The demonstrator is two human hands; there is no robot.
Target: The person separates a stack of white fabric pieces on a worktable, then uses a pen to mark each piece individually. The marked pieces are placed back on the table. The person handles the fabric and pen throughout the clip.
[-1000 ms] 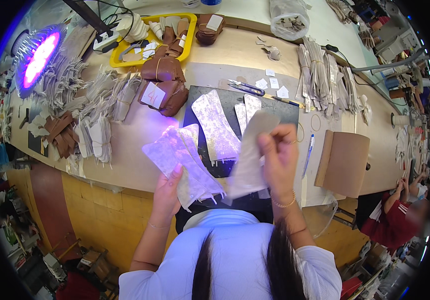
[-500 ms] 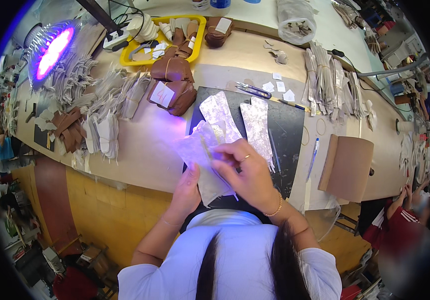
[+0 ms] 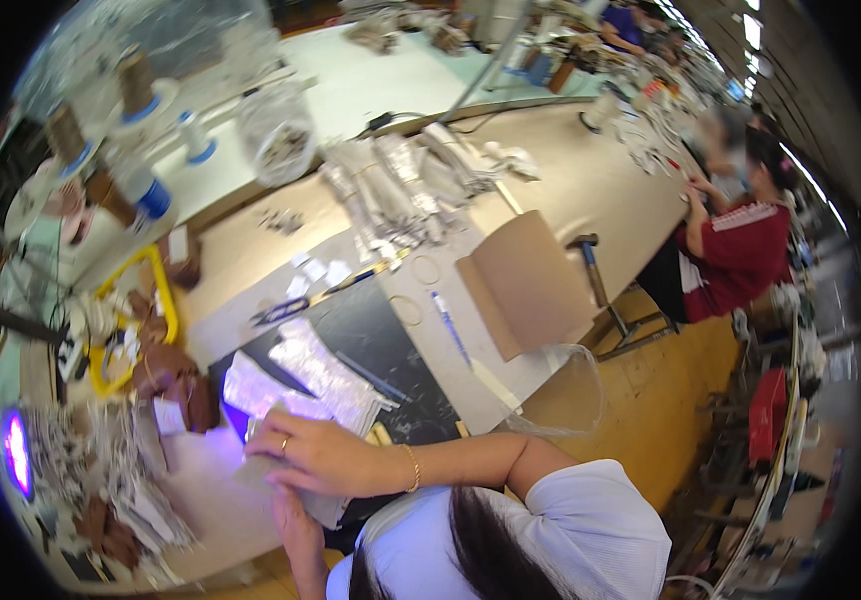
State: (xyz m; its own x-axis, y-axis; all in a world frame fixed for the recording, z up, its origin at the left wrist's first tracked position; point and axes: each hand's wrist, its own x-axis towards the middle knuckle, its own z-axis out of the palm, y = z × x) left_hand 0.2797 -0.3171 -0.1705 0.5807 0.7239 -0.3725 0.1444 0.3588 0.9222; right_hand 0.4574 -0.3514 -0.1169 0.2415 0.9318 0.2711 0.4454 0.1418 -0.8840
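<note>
My left hand (image 3: 296,522) holds a pale grey sheet-like piece (image 3: 329,511) from below, its thumb side against the edge. Over it, my right hand (image 3: 328,455), wearing a ring and a bracelet, is closed with fingertips bunched at the piece's upper part. Much of the piece is hidden by the right hand. Just beyond lie two shiny silvery cut pieces (image 3: 318,366) on a black board (image 3: 412,345). At the board's far edge are thread snips (image 3: 280,311), a yellow-and-black cutter (image 3: 353,278) and small white paper slips (image 3: 336,271).
A brown folded sheet (image 3: 530,285), a blue pen (image 3: 449,325) and a hammer (image 3: 593,270) lie to the right. Bundled grey pieces (image 3: 390,185) lie farther back. At left are brown bundles (image 3: 176,386), a yellow tray (image 3: 166,295) and a lit lamp (image 3: 17,452). Another person (image 3: 740,245) sits at far right.
My view has swung right, bringing the table's right side and another person into sight. Both hands stay on the grey piece; the right hand now covers more of it.
</note>
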